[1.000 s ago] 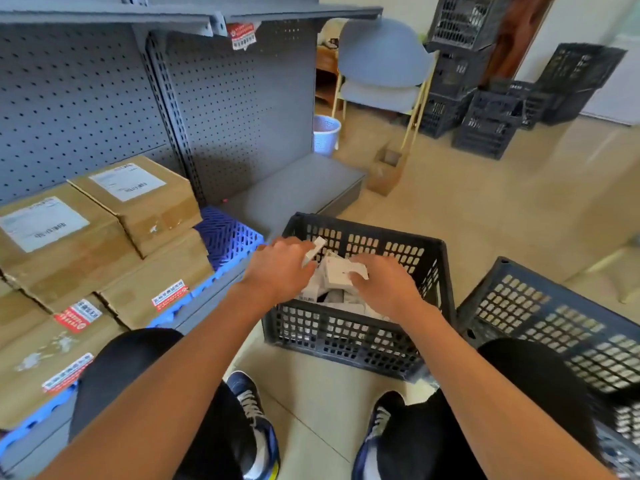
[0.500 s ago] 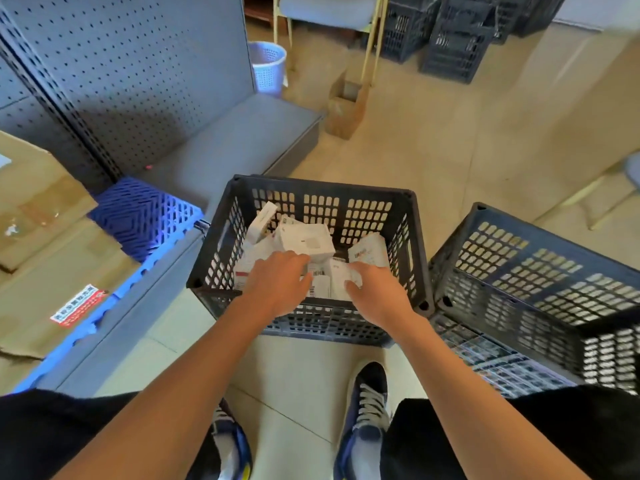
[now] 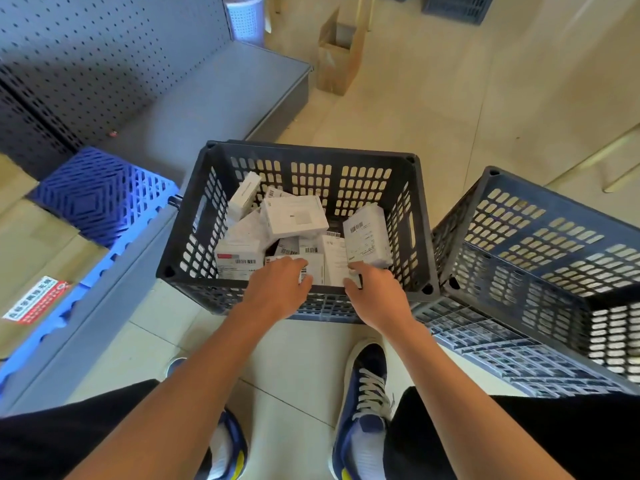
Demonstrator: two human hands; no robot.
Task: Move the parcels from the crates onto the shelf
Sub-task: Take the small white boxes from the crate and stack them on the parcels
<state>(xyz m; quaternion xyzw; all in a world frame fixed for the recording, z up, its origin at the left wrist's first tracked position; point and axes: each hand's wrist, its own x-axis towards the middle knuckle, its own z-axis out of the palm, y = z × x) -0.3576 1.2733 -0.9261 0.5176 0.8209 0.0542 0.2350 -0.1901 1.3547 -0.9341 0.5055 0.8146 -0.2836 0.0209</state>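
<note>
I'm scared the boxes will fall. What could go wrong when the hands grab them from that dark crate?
The small white cardboard parcels lie in a loose, tilted heap inside the dark slotted plastic crate. Pulling out the low ones that the left hand and right hand are reaching could topple the upper ones. Grabbing several at once, one might slip onto the tiled floor.

The crate (image 3: 414, 216) is open above; a second crate (image 3: 519, 244) touches its right side, shelf base (image 3: 207, 98) stands left.
</note>
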